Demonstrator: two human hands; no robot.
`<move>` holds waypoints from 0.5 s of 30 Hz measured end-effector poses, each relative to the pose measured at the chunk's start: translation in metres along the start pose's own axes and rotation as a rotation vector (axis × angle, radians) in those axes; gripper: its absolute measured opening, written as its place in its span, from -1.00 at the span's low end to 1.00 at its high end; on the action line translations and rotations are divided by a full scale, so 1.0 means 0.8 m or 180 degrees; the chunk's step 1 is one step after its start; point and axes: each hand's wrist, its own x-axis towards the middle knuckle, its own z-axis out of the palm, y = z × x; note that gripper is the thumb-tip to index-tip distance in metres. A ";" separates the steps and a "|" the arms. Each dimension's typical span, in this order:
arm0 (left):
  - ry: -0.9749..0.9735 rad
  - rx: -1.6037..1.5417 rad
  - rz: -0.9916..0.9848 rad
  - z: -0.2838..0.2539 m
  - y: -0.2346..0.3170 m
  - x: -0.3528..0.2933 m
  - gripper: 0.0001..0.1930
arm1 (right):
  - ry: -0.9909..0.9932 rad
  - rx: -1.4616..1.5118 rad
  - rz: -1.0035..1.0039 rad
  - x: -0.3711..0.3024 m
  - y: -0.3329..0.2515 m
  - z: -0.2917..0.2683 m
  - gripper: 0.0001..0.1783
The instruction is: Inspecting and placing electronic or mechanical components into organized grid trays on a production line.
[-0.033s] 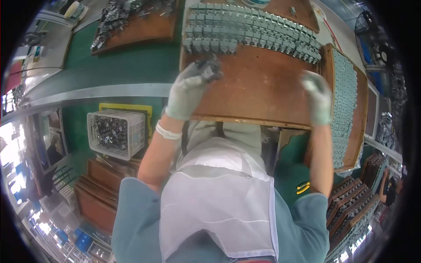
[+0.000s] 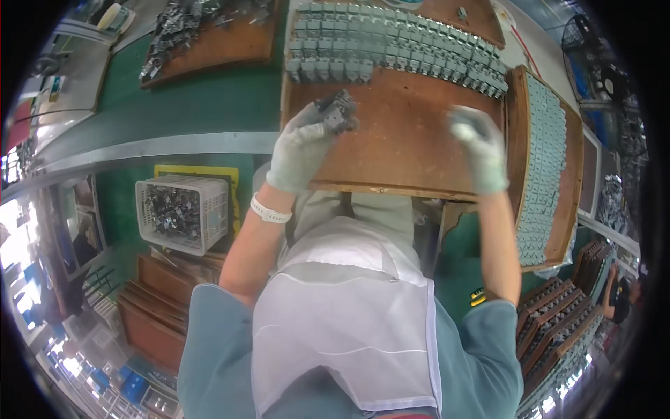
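My left hand, in a pale glove, is closed around a bunch of small dark grey metal parts. It hovers over the near left part of a brown wooden tray. Along the tray's far side stand close rows of small grey-green metal pieces; the nearest row stops short on the left. My right hand, gloved too, is over the tray's right part. Motion smears its fingers, so I cannot make out whether they hold anything.
A second tray with rows of pieces stands at the right. Loose metal parts are heaped on a board at far left. Below left, a white crate holds dark parts. Loaded trays are stacked lower right; yellow-handled pliers lie near my right elbow.
My right hand has moved left over the tray, toward my left hand. The left hand still holds the metal parts, and the whole view has shifted slightly.
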 end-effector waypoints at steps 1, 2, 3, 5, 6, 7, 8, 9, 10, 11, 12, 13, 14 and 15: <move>-0.0019 -0.0041 -0.0029 0.001 -0.011 -0.002 -0.36 | -0.0461 0.0620 0.0100 -0.002 -0.003 0.043 -0.47; -0.0051 -0.0113 -0.0122 0.001 -0.017 -0.002 -0.36 | -0.0920 0.0932 0.0146 0.001 0.000 0.072 -0.47; -0.0049 -0.0162 -0.0191 0.001 -0.020 -0.006 -0.36 | -0.1041 0.1135 0.0268 0.000 0.000 0.097 -0.50; 0.0009 -0.0030 -0.0176 0.006 -0.024 -0.008 -0.40 | -0.1138 0.1340 0.0389 0.001 0.004 0.118 -0.53; 0.0066 0.0107 -0.0148 0.009 -0.025 -0.009 -0.44 | -0.1115 0.1090 0.0056 0.004 0.008 0.122 -0.56; 0.0073 0.0115 -0.0142 0.012 -0.025 -0.010 -0.44 | -0.1107 0.0841 -0.0280 0.006 0.011 0.124 -0.59; 0.0140 0.0408 -0.0187 0.015 -0.024 -0.011 -0.49 | -0.1112 0.0847 -0.0284 0.007 0.012 0.124 -0.59; 0.0202 0.0700 -0.0235 0.017 -0.024 -0.011 -0.53 | -0.1097 0.0488 -0.0236 0.006 0.013 0.123 -0.61; 0.0203 0.0704 -0.0225 0.018 -0.024 -0.011 -0.53 | -0.1086 0.0125 -0.0192 0.006 0.013 0.122 -0.63; 0.0233 0.0999 -0.0210 0.019 -0.024 -0.011 -0.57 | -0.1056 0.0068 -0.0124 0.004 0.007 0.121 -0.65; 0.0262 0.1294 -0.0195 0.020 -0.025 -0.010 -0.60 | -0.1055 0.0067 -0.0131 0.003 0.006 0.120 -0.65; 0.0255 0.1297 -0.0196 0.020 -0.027 -0.009 -0.60 | -0.1034 0.0129 -0.0031 0.002 0.006 0.119 -0.66; 0.0257 0.1290 -0.0182 0.021 -0.029 -0.008 -0.60 | -0.1012 0.0191 0.0069 0.001 0.006 0.117 -0.68; 0.0260 0.1282 -0.0168 0.021 -0.030 -0.006 -0.61 | -0.1005 0.0193 0.0067 0.002 0.008 0.116 -0.68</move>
